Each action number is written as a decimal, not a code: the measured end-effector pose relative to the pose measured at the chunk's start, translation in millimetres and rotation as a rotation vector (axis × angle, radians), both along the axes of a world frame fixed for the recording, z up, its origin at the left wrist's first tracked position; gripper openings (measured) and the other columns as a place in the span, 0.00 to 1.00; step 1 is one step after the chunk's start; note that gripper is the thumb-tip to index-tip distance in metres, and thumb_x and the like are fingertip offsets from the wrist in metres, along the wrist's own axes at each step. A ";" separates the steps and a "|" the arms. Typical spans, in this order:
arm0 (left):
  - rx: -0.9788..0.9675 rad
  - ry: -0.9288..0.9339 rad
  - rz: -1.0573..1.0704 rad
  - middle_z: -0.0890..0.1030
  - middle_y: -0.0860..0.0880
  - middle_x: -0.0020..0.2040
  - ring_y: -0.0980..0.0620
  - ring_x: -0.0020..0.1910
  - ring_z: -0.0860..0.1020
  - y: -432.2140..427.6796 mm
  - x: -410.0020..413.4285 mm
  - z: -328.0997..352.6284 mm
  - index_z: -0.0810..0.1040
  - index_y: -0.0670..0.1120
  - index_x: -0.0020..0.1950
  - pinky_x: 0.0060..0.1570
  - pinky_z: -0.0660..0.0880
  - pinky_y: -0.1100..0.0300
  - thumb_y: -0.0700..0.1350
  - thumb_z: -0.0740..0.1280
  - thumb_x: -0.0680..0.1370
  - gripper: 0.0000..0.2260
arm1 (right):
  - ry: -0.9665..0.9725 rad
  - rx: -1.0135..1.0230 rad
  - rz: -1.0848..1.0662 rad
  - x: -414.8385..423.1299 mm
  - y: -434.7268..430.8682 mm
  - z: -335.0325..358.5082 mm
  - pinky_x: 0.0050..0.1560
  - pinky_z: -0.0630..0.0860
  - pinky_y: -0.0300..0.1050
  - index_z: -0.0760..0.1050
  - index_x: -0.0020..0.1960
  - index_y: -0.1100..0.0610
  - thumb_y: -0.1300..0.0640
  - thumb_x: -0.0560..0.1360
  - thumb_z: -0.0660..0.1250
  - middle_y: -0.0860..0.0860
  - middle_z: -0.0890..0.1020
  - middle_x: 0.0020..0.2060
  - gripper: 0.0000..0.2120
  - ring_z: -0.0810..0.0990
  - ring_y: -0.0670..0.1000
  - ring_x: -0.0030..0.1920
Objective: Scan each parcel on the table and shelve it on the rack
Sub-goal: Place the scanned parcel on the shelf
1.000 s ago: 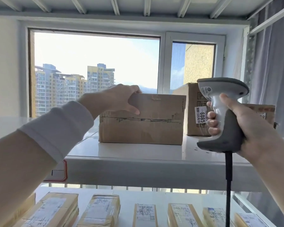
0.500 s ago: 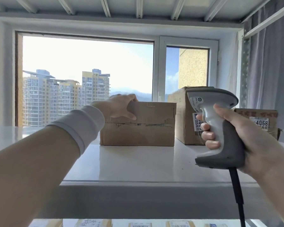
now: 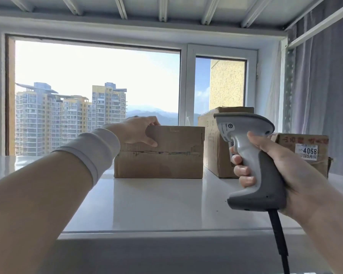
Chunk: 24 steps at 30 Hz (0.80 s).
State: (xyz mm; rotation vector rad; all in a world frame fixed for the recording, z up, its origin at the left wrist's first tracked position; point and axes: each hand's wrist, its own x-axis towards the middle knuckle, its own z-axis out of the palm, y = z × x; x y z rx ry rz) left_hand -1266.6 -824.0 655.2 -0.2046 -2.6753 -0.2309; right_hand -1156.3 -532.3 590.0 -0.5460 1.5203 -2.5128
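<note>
Head view: left hand (image 3: 141,131) fingers hooked over the top-left edge of the brown parcel (image 3: 166,163), thumb on its front face; parcel sits on the white rack shelf (image 3: 156,204). Right hand (image 3: 289,171) wrapped round the grey scanner (image 3: 253,155) grip, cable (image 3: 279,244) hanging below. A taller box (image 3: 212,147) stands just right of the parcel.

A low box (image 3: 166,161) of brown cardboard sits flat on the white rack shelf (image 3: 156,204), its top left corner gripped by the left hand (image 3: 141,131). Just right stands a taller box (image 3: 210,151), then a third box (image 3: 305,141) (label reads 4068). The grey scanner (image 3: 251,155) is upright in the right hand (image 3: 281,167).
</note>
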 end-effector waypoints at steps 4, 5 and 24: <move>-0.141 -0.012 0.078 0.68 0.47 0.71 0.45 0.67 0.67 11.0 9.9 -1.0 0.57 0.54 0.74 0.65 0.64 0.48 0.55 0.70 0.72 0.34 | -0.001 0.002 -0.039 13.2 -0.8 -2.3 0.19 0.69 0.35 0.73 0.46 0.63 0.50 0.64 0.69 0.54 0.76 0.27 0.19 0.72 0.47 0.23; -0.165 0.034 0.071 0.61 0.47 0.75 0.44 0.73 0.60 17.2 16.1 -0.2 0.52 0.52 0.76 0.70 0.57 0.47 0.56 0.69 0.73 0.38 | 0.000 -0.001 -0.059 16.8 -0.1 -3.2 0.19 0.69 0.35 0.73 0.46 0.63 0.50 0.63 0.69 0.54 0.76 0.27 0.19 0.72 0.47 0.23; 0.942 -0.204 -0.884 0.76 0.46 0.63 0.50 0.59 0.75 383.8 225.0 -120.2 0.69 0.43 0.68 0.50 0.70 0.61 0.49 0.63 0.78 0.20 | -0.021 -0.005 -0.714 241.1 172.9 -66.4 0.21 0.69 0.34 0.73 0.48 0.60 0.48 0.75 0.64 0.52 0.76 0.28 0.14 0.71 0.46 0.23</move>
